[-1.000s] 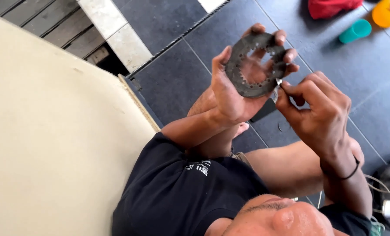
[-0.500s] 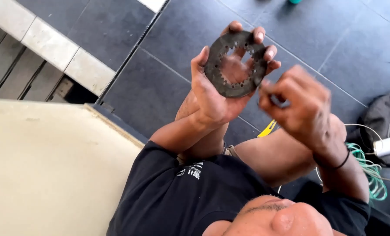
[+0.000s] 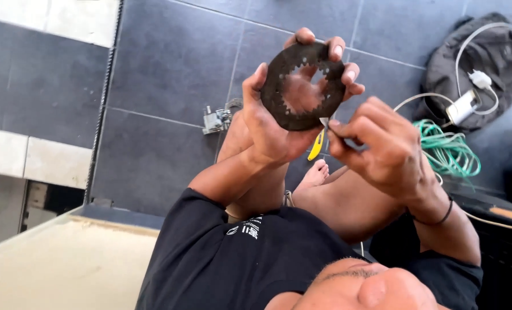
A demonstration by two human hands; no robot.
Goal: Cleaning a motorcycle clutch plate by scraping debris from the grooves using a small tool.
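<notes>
Small blade mostly hidden inside right hand.

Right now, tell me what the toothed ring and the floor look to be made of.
Toothed ring, held in the left hand: probably metal, dull dark and rusty-looking, with crisp teeth cut along its inner edge. Floor: likely ceramic or stone tile, matte dark grey, with pale grout lines.

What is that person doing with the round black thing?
A person sitting on a dark tiled floor holds a dark toothed metal ring up in the left hand. The right hand pinches something small right against the ring's lower edge; it is too small to make out. A coil of green cord and a grey bag lie on the floor nearby.
</notes>
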